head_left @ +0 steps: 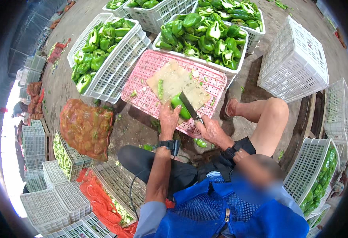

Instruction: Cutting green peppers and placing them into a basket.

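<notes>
Over the board, our left hand is gripping a green pepper, our right hand a knife; we are probably cutting, contact being hidden, and next needing a steady hold.

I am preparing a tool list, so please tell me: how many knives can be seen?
1. The knife is in the right hand, beside the pepper that the left hand holds. Others may be hidden.

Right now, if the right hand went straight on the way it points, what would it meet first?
Probably the green pepper held by the left hand, though depth is unclear.
</notes>
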Motion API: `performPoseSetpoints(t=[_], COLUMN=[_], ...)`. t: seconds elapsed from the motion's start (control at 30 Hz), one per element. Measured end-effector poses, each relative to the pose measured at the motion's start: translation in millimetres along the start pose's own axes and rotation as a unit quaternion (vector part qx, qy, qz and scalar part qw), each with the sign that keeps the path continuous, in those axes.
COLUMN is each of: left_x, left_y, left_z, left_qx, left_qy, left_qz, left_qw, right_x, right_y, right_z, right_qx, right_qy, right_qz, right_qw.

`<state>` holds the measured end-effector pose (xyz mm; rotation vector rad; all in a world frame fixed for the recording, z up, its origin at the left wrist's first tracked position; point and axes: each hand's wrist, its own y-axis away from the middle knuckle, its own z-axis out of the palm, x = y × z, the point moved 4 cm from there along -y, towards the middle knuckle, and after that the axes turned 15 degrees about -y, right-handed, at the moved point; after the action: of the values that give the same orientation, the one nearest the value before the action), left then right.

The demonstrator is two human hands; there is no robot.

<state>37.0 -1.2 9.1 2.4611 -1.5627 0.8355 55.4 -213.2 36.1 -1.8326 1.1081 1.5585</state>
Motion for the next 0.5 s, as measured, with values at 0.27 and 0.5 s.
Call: performPoseSetpoints(t=[0.27, 0.5], left_x=[-4.7, -15.8], left_y=[-4.8, -5.9], left_z=[0.7, 1.5], left_qx=[-0.021, 0.014], left_qy=[-0.004, 0.041], left_qz=[0.022, -0.021], left_qw=[1.000, 0.999], right_x=[-13.6, -3.4], right_y=[-21.2, -35.9], right_z=[24.2, 45.1], right_qx=[-0.007, -0.043], right_qy=[0.158, 0.142], right_qz=[-0.127, -0.089], right_qw=[0.979, 0.985])
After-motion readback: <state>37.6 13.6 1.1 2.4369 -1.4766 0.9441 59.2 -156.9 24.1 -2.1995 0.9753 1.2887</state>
